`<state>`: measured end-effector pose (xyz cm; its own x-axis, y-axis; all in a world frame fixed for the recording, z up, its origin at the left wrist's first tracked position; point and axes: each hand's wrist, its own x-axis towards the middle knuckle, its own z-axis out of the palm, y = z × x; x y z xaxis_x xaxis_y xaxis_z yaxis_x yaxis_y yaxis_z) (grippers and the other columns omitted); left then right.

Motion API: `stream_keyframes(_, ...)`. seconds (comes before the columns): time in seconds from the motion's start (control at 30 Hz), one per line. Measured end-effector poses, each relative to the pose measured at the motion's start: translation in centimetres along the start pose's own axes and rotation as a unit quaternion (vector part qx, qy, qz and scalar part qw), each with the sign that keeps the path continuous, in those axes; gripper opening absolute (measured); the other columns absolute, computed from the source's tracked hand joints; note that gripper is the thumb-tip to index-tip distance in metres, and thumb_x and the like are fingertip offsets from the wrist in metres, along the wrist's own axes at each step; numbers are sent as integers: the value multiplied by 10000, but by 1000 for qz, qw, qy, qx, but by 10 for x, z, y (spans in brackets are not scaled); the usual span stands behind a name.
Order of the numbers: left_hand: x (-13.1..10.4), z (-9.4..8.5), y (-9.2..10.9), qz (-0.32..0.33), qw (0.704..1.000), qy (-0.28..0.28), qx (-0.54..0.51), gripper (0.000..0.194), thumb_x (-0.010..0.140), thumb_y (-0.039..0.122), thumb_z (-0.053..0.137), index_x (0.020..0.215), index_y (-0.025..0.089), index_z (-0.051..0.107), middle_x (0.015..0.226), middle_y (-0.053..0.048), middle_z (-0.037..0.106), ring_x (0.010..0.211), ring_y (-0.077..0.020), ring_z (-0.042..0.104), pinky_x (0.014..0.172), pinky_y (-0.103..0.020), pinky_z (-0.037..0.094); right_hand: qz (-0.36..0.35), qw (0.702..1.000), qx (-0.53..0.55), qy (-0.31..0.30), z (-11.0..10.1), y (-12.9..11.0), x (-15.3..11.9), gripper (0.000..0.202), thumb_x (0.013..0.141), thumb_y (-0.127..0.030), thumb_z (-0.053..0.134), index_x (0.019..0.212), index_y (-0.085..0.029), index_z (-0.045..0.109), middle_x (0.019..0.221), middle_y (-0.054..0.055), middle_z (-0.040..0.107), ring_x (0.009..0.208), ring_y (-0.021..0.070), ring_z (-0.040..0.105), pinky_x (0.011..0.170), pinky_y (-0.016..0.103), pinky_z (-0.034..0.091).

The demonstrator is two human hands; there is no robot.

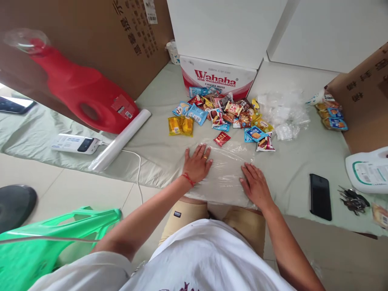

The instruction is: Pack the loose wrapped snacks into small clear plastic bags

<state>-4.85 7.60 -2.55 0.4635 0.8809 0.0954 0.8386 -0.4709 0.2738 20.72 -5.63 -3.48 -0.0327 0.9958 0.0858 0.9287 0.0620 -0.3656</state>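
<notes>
A sheet of clear plastic film (226,171) lies on the covered table in front of me. My left hand (197,163) rests flat on its left side, fingers spread, with a red string round the wrist. On the right side of the film lies my right hand (255,186), palm down with its fingers stretched out. Just beyond the film is a small red packet (222,138). Behind it sits a heap of wrapped snacks (233,108), with yellow packets (180,126) at its left and crumpled clear wrappers (283,115) at its right.
A plastic film roll (121,139), power bank (75,143) and red jug (91,95) stand or lie left. A Wahaha box (218,76) is behind the snacks. On the right are a phone (320,197), keys (354,201) and a white bottle (368,171). A green stool (33,250) is lower left.
</notes>
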Motion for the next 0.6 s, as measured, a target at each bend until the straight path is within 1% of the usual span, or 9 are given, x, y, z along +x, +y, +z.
stream_keyframes(0.07,-6,3,-11,-2,1000,-15,19,581,1051,447,316,1582,226,399,1675,-118,323,1552,-294,311,1254,-666,81,12,999,50,7,-6,17,-13,482,1044,-456,424,1441,-237,587,1545,98,525,1468,291,430,1227,564,297)
stream_keyframes(0.1,-8,3,-14,-3,1000,-19,25,592,1051,459,304,1593,230,381,1682,-113,306,1558,-290,299,1257,-662,75,29,996,83,20,-12,26,-17,460,1037,-473,434,1379,-240,635,1486,100,583,1419,282,488,1205,540,340)
stream_keyframes(0.17,-11,2,-18,-3,999,-23,31,609,1049,476,289,1604,234,360,1687,-108,290,1563,-293,288,1256,-666,79,112,982,130,78,-26,44,-14,455,1022,-531,439,1246,-233,699,1315,116,691,1258,270,610,1108,482,449)
stream_keyframes(0.27,-11,2,-17,-2,999,-25,34,625,1044,485,291,1612,228,345,1687,-111,286,1564,-309,285,1245,-690,93,269,936,110,200,-47,71,21,560,984,-629,418,1193,-185,687,1128,150,735,1046,278,675,974,436,506)
stream_keyframes(0.3,-10,2,-16,-2,999,-25,35,628,1043,483,294,1613,224,342,1686,-115,288,1563,-314,286,1242,-697,96,298,923,97,222,-51,80,39,602,966,-653,424,1210,-161,672,1106,164,735,1027,288,676,955,431,506)
stream_keyframes(0.37,-9,3,-16,0,999,-22,35,628,1042,482,298,1613,224,342,1683,-120,293,1561,-317,290,1239,-702,101,344,909,95,218,-56,95,78,651,925,-670,478,1238,-127,650,1054,180,740,1005,306,682,903,415,513)
stream_keyframes(0.47,-9,4,-16,2,999,-18,33,621,1043,483,300,1609,233,352,1681,-121,295,1559,-315,296,1241,-695,104,386,895,155,160,-56,108,125,597,803,-614,688,1167,-141,686,944,154,750,945,296,692,781,360,532)
stream_keyframes(0.53,-9,3,-16,3,999,-16,30,619,1043,481,305,1607,230,358,1680,-122,296,1556,-317,303,1241,-697,105,384,891,209,124,-55,112,140,472,743,-545,765,1017,-162,725,852,119,750,830,258,692,667,318,533)
stream_keyframes(0.6,-9,3,-16,4,1000,-15,24,620,1042,474,311,1604,217,363,1679,-124,299,1553,-319,307,1238,-704,105,375,891,236,103,-58,116,140,366,735,-502,767,870,-164,726,765,95,738,712,224,675,568,293,514)
